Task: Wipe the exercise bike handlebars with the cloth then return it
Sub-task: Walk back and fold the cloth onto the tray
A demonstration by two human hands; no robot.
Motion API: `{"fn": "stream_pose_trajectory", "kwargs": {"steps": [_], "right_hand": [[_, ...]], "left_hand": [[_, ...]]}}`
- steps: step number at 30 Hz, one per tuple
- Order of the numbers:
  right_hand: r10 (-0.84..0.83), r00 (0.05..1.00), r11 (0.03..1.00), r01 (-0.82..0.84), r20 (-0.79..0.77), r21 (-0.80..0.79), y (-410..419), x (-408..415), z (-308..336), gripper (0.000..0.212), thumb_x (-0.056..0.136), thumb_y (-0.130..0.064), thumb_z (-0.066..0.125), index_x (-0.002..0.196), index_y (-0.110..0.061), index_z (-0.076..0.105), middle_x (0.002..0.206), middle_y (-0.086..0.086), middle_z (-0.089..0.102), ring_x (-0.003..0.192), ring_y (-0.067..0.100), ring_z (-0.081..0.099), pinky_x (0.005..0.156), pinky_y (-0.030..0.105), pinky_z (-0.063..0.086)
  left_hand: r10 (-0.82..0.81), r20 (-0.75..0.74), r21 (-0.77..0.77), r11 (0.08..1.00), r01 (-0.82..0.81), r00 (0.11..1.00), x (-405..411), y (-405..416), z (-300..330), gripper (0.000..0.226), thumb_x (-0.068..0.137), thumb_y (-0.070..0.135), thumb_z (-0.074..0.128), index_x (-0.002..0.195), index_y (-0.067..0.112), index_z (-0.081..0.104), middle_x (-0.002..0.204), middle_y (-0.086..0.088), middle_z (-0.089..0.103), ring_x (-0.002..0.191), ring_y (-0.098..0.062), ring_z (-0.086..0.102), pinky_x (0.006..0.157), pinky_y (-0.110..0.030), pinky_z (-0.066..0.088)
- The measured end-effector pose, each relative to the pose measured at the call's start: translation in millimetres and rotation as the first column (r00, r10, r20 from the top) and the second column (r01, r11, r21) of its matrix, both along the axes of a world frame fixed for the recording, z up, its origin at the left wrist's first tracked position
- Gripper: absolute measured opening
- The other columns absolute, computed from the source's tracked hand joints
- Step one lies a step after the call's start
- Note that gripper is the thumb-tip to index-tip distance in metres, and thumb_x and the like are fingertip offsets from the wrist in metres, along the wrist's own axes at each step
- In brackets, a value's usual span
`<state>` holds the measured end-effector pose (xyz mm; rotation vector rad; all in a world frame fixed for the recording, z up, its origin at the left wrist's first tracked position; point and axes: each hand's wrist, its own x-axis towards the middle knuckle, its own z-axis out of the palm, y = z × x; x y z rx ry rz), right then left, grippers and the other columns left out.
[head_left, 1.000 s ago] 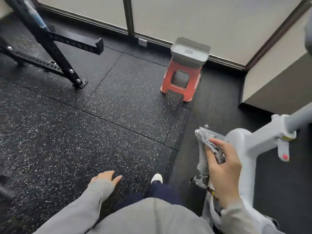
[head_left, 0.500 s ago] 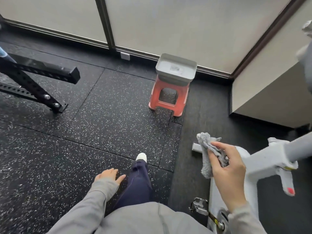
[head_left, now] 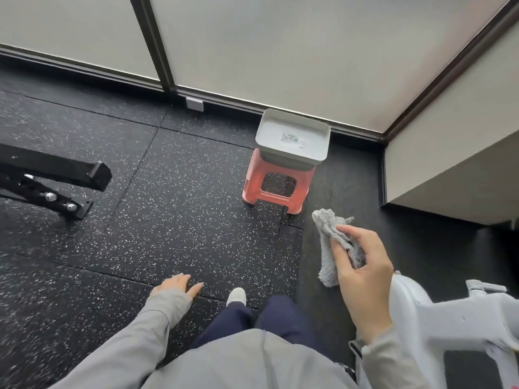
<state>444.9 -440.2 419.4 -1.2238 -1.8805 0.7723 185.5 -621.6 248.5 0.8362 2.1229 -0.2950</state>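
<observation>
Speckled floor (head_left: 174, 192), stool (head_left: 276, 189) ahead.

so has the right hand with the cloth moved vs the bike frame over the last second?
Yes. The right hand with the cloth has come off the white bike frame, toward the red stool.

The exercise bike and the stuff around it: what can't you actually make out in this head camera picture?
- Exercise bike: handlebars outside the frame; only the white frame shows, blurred, cut by the right edge.
- Grey tray on the red stool: label inside too small to read.
- Cloth: partly hidden inside the right hand.
- Black rack: cut off by the left edge.
</observation>
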Motion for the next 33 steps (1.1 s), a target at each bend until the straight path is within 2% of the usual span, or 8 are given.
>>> {"fn": "stream_pose_trajectory", "kwargs": {"steps": [6, 12, 18, 21, 24, 28, 33], "right_hand": [[-0.062, 0.998, 0.997, 0.063, 0.003, -0.044, 64.4, -17.1, -8.8, 0.024, 0.079, -0.002, 0.070, 0.097, -0.017, 0.066, 0.092, -0.003, 0.062, 0.090, -0.004, 0.057, 0.082, 0.009, 0.041], [-0.075, 0.997, 0.996, 0.075, 0.006, -0.040, 159.0, -30.1, -9.2, 0.022, 0.079, 0.000, 0.071, 0.098, -0.012, 0.067, 0.093, 0.003, 0.064, 0.087, 0.003, 0.058, 0.081, 0.011, 0.043], [-0.065, 0.998, 0.997, 0.066, 0.016, -0.031, 246.3, -37.0, -3.0, 0.021, 0.080, -0.002, 0.070, 0.100, -0.010, 0.067, 0.096, 0.004, 0.064, 0.090, 0.014, 0.060, 0.082, 0.027, 0.048], [-0.059, 0.998, 0.997, 0.060, 0.026, -0.044, 279.5, -44.7, -2.0, 0.021, 0.080, -0.002, 0.070, 0.099, -0.010, 0.067, 0.096, 0.005, 0.064, 0.091, 0.017, 0.061, 0.084, 0.031, 0.049], [-0.062, 0.998, 0.996, 0.063, 0.026, -0.055, 306.4, -58.4, -3.0, 0.021, 0.080, -0.001, 0.070, 0.099, -0.011, 0.067, 0.096, 0.004, 0.063, 0.092, 0.016, 0.061, 0.084, 0.027, 0.048], [-0.059, 0.998, 0.996, 0.061, 0.027, -0.066, 342.4, -88.3, -5.7, 0.022, 0.080, -0.002, 0.069, 0.100, -0.011, 0.067, 0.095, 0.001, 0.062, 0.090, 0.001, 0.057, 0.081, 0.006, 0.041], [-0.093, 0.995, 0.995, 0.094, 0.036, -0.041, 381.3, -132.1, -7.6, 0.023, 0.081, -0.003, 0.069, 0.102, -0.013, 0.066, 0.096, 0.000, 0.062, 0.091, 0.002, 0.057, 0.082, 0.007, 0.042]], "left_hand": [[0.038, 0.074, -0.011, 0.999, -0.037, 0.997, -14.1, 55.2, -4.6, 0.058, 0.094, 0.053, 0.033, 0.142, 0.021, 0.030, 0.151, 0.000, 0.032, 0.137, -0.020, 0.033, 0.114, -0.037, 0.028], [0.042, 0.082, -0.041, 0.998, -0.039, 0.996, -33.4, 130.0, -7.6, 0.058, 0.094, 0.053, 0.033, 0.142, 0.020, 0.029, 0.152, 0.000, 0.030, 0.137, -0.020, 0.032, 0.115, -0.038, 0.026], [0.064, 0.075, 0.034, 0.997, -0.067, 0.995, -53.1, 229.9, -9.0, 0.059, 0.095, 0.050, 0.035, 0.143, 0.018, 0.029, 0.153, -0.002, 0.025, 0.140, -0.021, 0.024, 0.117, -0.038, 0.021], [0.088, 0.086, 0.100, 0.990, -0.096, 0.992, -57.1, 272.1, -6.3, 0.057, 0.094, 0.049, 0.039, 0.142, 0.020, 0.030, 0.154, -0.001, 0.024, 0.141, -0.020, 0.022, 0.118, -0.037, 0.019], [0.072, 0.079, 0.105, 0.991, -0.080, 0.994, -67.5, 302.8, -3.3, 0.057, 0.094, 0.048, 0.039, 0.142, 0.019, 0.030, 0.154, -0.001, 0.023, 0.141, -0.021, 0.022, 0.118, -0.036, 0.018], [0.031, 0.052, 0.053, 0.998, -0.033, 0.998, -97.2, 336.9, -0.2, 0.057, 0.095, 0.047, 0.037, 0.143, 0.018, 0.028, 0.155, -0.002, 0.023, 0.141, -0.021, 0.022, 0.118, -0.035, 0.019], [-0.024, 0.060, 0.027, 0.999, 0.022, 0.998, -142.7, 379.3, 0.6, 0.056, 0.096, 0.046, 0.037, 0.143, 0.017, 0.028, 0.153, -0.003, 0.025, 0.140, -0.022, 0.025, 0.116, -0.035, 0.021]]}}
